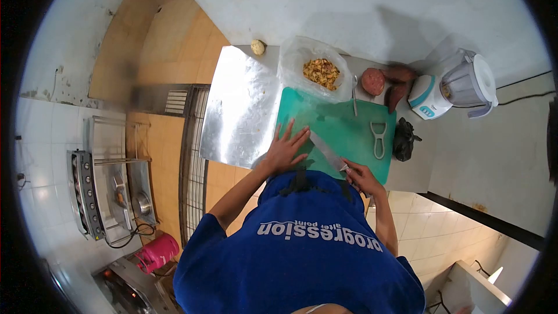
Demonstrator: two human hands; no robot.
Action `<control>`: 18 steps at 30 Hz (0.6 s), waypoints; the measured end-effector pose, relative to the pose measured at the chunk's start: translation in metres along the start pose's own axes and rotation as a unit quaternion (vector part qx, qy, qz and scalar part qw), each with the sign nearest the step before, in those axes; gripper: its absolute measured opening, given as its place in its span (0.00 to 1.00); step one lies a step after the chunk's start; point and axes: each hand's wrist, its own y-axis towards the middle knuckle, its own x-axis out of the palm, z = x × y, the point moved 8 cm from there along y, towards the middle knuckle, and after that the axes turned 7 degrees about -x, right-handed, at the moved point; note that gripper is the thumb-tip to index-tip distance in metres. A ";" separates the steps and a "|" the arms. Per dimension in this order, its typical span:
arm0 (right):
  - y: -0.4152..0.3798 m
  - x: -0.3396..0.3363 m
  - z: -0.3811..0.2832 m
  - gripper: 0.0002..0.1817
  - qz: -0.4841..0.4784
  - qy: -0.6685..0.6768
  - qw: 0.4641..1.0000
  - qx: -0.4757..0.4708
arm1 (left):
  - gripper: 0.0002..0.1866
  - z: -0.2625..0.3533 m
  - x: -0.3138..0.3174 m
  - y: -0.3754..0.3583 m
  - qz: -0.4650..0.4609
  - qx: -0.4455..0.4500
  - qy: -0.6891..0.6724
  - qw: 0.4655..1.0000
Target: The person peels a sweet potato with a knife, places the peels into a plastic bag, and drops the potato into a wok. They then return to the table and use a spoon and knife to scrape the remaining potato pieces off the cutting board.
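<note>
My right hand [362, 178] is wrapped round the handle of a kitchen knife [329, 152], whose blade points up and left over the green cutting board [337, 117]. On the board's left part, my left hand [285, 150] lies with its fingers spread and holds nothing. Its fingertips are close to the knife's tip; whether they touch cannot be made out. A white peeler [379, 139] rests on the right side of the board. Near the board's top edge lies a spoon [355, 96].
Behind the board stands a plastic bag [293, 58] with chopped yellow-brown pieces [321, 74]. Reddish tubers [373, 81], a black plastic bag [405, 140] and a blender [444, 90] are at the right. A pale round lump [257, 46] sits on the steel counter [235, 104].
</note>
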 end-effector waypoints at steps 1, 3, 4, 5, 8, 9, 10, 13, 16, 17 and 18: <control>0.000 -0.002 -0.009 0.26 0.012 0.055 0.998 -0.007 | 0.40 0.000 -0.021 0.010 0.024 -0.002 0.031 0.999; 0.000 -0.009 -0.034 0.26 0.024 0.106 0.994 -0.018 | 0.40 0.001 -0.060 0.033 0.053 -0.005 0.062 0.997; 0.001 -0.015 -0.054 0.26 0.036 0.100 0.993 -0.054 | 0.39 0.000 -0.081 0.045 0.073 -0.009 0.070 0.995; 0.005 -0.021 -0.069 0.26 0.048 0.094 0.991 -0.088 | 0.38 -0.002 -0.099 0.056 0.093 -0.013 0.078 0.993; 0.021 -0.032 -0.107 0.28 0.071 0.075 0.983 -0.154 | 0.36 -0.008 -0.152 0.093 0.176 -0.046 0.063 0.981; 0.025 -0.033 -0.122 0.28 0.076 0.088 0.975 -0.189 | 0.36 -0.014 -0.154 0.107 0.182 -0.043 0.064 0.980; 0.029 -0.034 -0.129 0.29 0.082 0.116 0.968 -0.206 | 0.35 -0.029 -0.162 0.118 0.230 -0.085 0.036 0.969; 0.046 -0.035 -0.138 0.29 0.135 0.127 0.961 -0.204 | 0.26 -0.038 -0.181 0.131 0.370 -0.108 -0.026 0.922; 0.059 -0.027 -0.129 0.30 0.162 0.110 0.964 -0.182 | 0.15 -0.040 -0.147 0.145 0.221 -0.140 -0.126 0.957; 0.061 -0.025 -0.124 0.30 0.166 0.099 0.966 -0.171 | 0.12 -0.036 -0.141 0.141 0.201 -0.186 -0.154 0.949; 0.060 -0.021 -0.124 0.30 0.160 0.106 0.967 -0.170 | 0.11 -0.038 -0.135 0.139 0.180 -0.231 -0.182 0.939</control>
